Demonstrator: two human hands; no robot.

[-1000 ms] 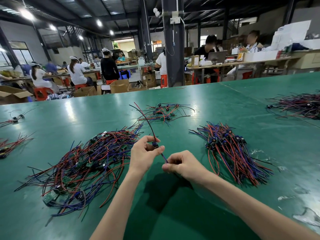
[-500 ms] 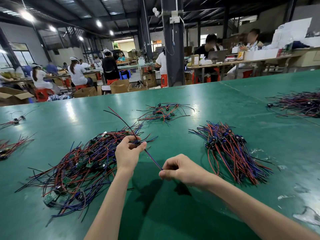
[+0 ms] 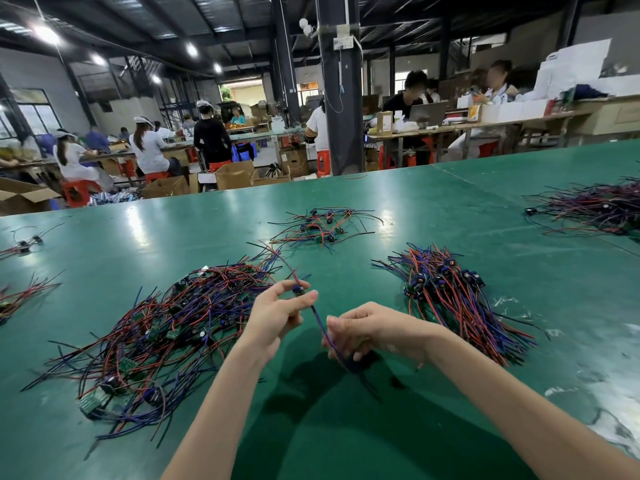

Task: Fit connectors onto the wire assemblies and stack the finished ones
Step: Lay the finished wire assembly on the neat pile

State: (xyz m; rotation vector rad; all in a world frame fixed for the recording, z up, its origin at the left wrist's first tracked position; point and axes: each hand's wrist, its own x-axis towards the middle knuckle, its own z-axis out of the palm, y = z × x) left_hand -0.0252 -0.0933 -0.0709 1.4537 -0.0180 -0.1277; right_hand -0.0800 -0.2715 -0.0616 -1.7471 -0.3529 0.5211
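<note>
The left hand (image 3: 277,313) pinches a small connector (image 3: 298,291) just right of the big pile (image 3: 166,327), fingers tight on it. The right hand (image 3: 374,330) is curled round the blue wire (image 3: 319,322) that runs down from it. I think the connector is being pushed on. Next comes a steady pull, then a short trip to the neat pile (image 3: 450,299), farther right of the big pile. Green table (image 3: 346,427) shows between them, room to move. Its far edge is well past the big pile.
</note>
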